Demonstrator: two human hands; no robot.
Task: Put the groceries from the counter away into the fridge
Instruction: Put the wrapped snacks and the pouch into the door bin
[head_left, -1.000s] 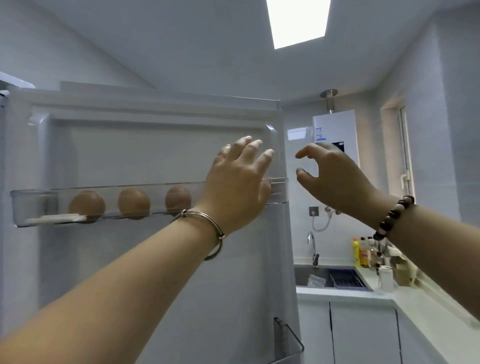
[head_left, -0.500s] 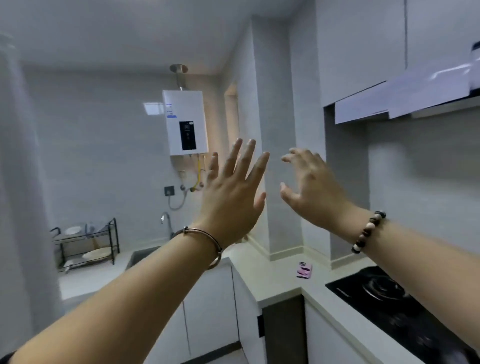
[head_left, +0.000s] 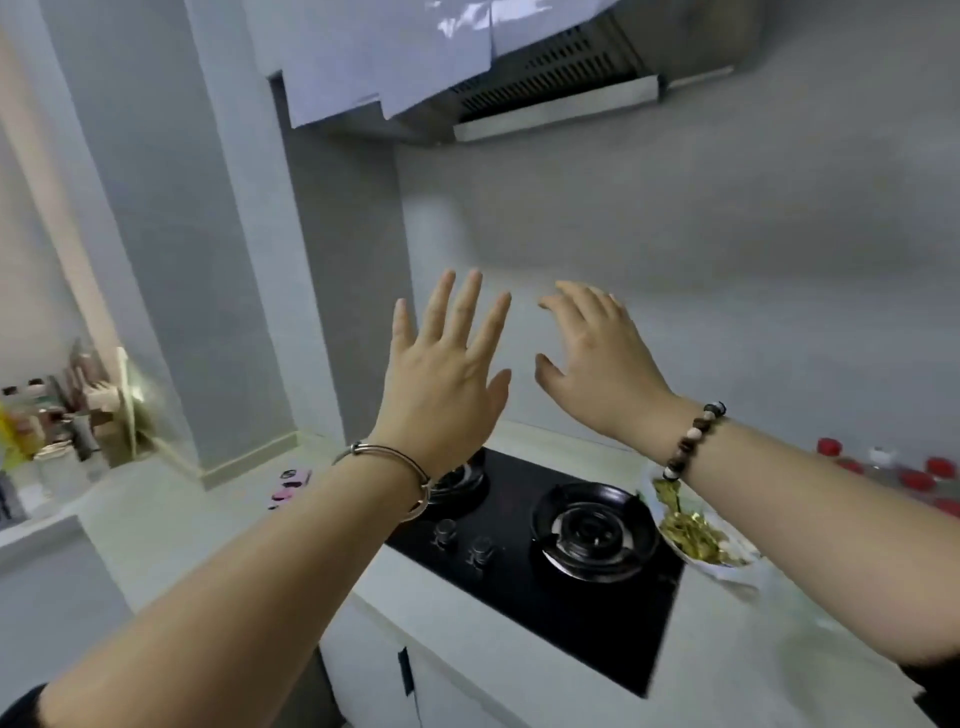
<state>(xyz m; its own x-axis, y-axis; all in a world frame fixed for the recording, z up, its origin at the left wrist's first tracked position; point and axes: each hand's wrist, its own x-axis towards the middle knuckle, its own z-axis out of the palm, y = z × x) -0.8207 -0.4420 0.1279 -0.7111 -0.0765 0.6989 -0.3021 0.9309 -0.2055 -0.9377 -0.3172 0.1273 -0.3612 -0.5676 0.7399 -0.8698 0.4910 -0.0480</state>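
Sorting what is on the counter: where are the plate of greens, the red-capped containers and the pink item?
plate of greens (head_left: 732, 571), head view, white near rim
red-capped containers (head_left: 917, 479), head view, one red cap
pink item (head_left: 291, 480), head view, its middle

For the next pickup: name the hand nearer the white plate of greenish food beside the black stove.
Right. The right hand is raised up-left of the white plate of greenish food, its forearm above it; the left hand is farther left.

There's a white dish of chopped yellow-green food (head_left: 693, 538), sitting on the counter (head_left: 208, 530) just beside the stove's (head_left: 524, 587) right edge. Farther right of the stove, a cluster of red-capped jars (head_left: 917, 479) stands upright, blurred, near the wall.
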